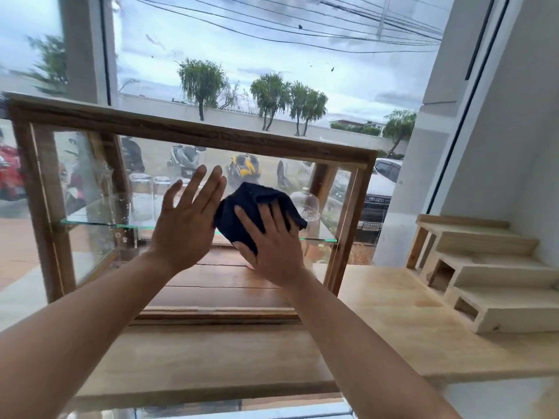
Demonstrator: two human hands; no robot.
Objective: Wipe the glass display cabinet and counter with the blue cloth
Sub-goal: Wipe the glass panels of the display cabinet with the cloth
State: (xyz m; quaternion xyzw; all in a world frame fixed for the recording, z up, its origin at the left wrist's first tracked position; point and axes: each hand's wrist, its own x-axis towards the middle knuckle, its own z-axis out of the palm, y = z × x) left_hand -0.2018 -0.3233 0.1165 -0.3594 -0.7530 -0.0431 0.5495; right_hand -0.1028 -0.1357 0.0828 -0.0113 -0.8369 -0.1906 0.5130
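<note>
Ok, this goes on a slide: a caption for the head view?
Right hand presses the blue cloth against the cabinet front glass; the left hand lies flat beside it.

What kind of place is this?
Probably a small cafe or shop front: a wood-framed glass display cabinet holding glasses, a wooden counter, and a big window onto a street with parked motorbikes.

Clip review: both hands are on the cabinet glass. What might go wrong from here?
The bare left hand lies flat on the glass of the cabinet, so it may leave prints. Both hands push on the pane; hard pressure might rattle the glasses on the shelf inside. The bunched cloth under the right hand may streak.
</note>
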